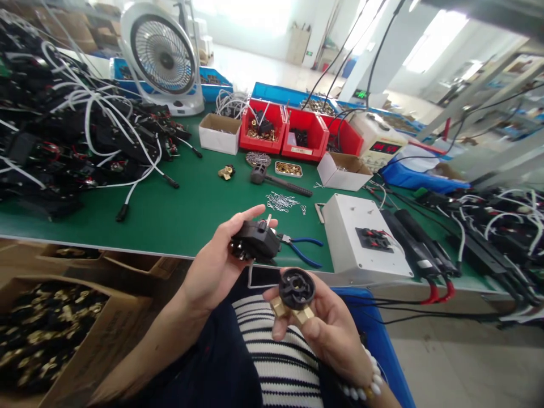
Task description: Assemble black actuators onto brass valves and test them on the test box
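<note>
My left hand is closed round a black plastic housing with a small metal pin sticking up from its top. It hovers over the near edge of the green table. My right hand sits lower, above my lap, fingers wrapped on a brass fitting topped by a round black plastic part. The two pieces are apart, a short gap between them. Blue-handled pliers lie on the table just behind the housing.
A heap of black assemblies with white cables fills the left. Red bins, white boxes, a fan, a mallet, loose clips and a white switch box stand on the table. A carton of brass parts sits lower left.
</note>
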A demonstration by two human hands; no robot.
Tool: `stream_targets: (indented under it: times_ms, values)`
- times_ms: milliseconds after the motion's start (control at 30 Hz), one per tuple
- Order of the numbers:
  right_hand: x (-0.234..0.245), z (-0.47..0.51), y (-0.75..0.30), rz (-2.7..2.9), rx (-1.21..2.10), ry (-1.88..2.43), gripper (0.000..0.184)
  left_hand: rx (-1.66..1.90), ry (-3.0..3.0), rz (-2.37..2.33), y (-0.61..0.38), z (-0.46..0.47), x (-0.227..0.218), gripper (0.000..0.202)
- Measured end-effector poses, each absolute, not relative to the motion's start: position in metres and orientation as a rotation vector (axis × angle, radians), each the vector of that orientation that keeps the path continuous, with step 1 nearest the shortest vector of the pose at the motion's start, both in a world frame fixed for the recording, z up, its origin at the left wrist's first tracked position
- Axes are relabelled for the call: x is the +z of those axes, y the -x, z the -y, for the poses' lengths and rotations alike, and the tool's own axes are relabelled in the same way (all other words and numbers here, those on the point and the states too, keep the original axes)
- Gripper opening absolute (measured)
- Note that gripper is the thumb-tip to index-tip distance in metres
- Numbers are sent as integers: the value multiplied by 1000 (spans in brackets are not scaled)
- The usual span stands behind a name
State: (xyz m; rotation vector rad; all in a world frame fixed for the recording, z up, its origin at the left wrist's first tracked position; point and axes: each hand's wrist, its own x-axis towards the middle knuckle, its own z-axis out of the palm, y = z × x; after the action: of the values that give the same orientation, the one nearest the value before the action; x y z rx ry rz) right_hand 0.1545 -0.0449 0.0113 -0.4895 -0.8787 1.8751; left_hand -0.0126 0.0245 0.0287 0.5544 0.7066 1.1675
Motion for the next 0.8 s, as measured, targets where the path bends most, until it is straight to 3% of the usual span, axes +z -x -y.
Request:
stream_targets:
  times_ms: [367,800]
  values:
    - [9,44,-154,889,1776,563,36,919,-649,-590,14,-8,30,40]
    - [11,46,-154,965,1728,644,43,1151,-695,-653,12,4,34,39]
